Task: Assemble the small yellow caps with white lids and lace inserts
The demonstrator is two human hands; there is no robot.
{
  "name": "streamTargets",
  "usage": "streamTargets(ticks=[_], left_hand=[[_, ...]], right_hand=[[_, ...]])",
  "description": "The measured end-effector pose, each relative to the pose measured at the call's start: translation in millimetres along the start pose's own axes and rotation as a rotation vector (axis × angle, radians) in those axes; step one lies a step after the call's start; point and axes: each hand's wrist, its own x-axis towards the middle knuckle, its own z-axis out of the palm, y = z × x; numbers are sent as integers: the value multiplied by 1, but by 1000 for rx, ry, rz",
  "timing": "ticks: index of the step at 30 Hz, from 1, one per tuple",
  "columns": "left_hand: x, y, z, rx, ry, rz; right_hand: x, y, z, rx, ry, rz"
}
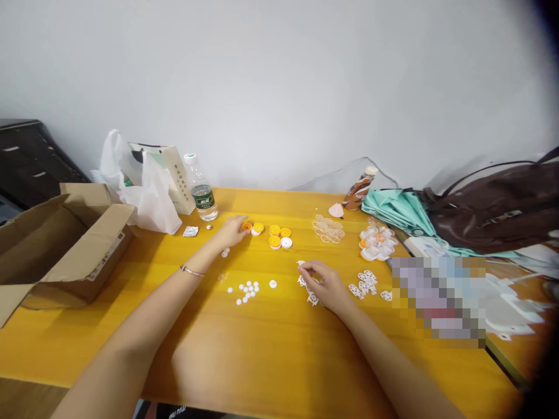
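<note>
My left hand (232, 231) reaches to the back middle of the table, its fingers closed around the side of an orange round cap (246, 227). Touching that cap on the right is a yellow-and-white round cap (258, 228). Further right stand several more round caps (275, 230), yellow and white. My right hand (325, 283) pinches a small white cut-out plastic piece (301, 263) over a pile of similar pieces (312, 299), partly hidden by the hand. Between my arms lie several small white discs (248, 288), a larger white disc (273, 284) and tiny clear rings (223, 276).
More white cut-outs (365, 281), clear rings (327, 228) and a heap of clear-and-orange caps (378, 241) lie right. An open cardboard box (100, 256), a plastic bag (152, 201) and a water bottle (203, 195) stand left. A brown bottle (358, 189) and dark bag (493, 203) sit back right.
</note>
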Motion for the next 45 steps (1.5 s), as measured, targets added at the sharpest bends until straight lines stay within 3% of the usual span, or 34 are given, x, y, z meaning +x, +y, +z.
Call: streamTargets(ticks=[7, 12, 14, 17, 21, 29, 35, 40, 45], left_hand=[[6, -4, 2, 2, -13, -28], [-22, 27, -11, -44, 51, 30], [-43, 48, -13, -97, -2, 128], [-74, 76, -7, -194, -197, 335], [-93, 89, 7, -157, -315, 368], [-93, 84, 14, -144, -349, 322], [-90, 77, -5, -225, -243, 295], [-91, 42, -32, -219, -154, 209], [-104, -4, -48, -251, -310, 106]], right_hand=[[0, 0, -1, -1, -8, 1], [0, 0, -2, 3, -15, 12], [0, -1, -2, 9, -20, 7], [0, -3, -2, 15, -25, -10], [-1, -3, -1, 16, -20, -10], [-2, -3, -1, 6, -23, -15], [-2, -11, -3, 7, -29, -37], [-9, -31, 11, 9, -110, -169], [-17, -47, 27, -147, -207, -247]])
